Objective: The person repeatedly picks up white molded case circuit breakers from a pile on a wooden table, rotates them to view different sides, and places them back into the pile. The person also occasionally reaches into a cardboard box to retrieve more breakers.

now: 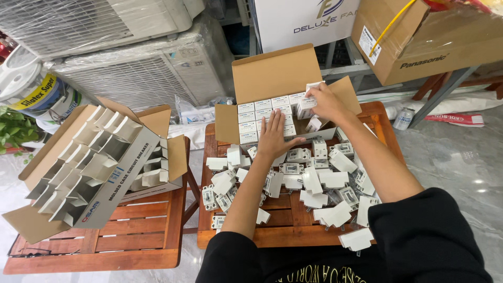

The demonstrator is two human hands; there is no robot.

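Note:
An open cardboard box [277, 73] stands at the far side of a small wooden table [293, 236], packed with rows of small white cartons. My right hand [325, 102] reaches into the box's right end and grips one small white carton [305, 106]. My left hand [273, 137] lies flat with fingers spread on the front edge of the box, over the packed cartons. In front of the box, the table is strewn with several loose white circuit breakers [291, 169] and opened white cartons [335, 215].
On a second wooden table [131, 236] at the left lies a large open cardboard box [115, 183] filled with empty white carton sleeves. Wrapped air-conditioner units stand behind it. Big cardboard boxes sit on a rack at the upper right. A small can [404, 118] stands on the tiled floor.

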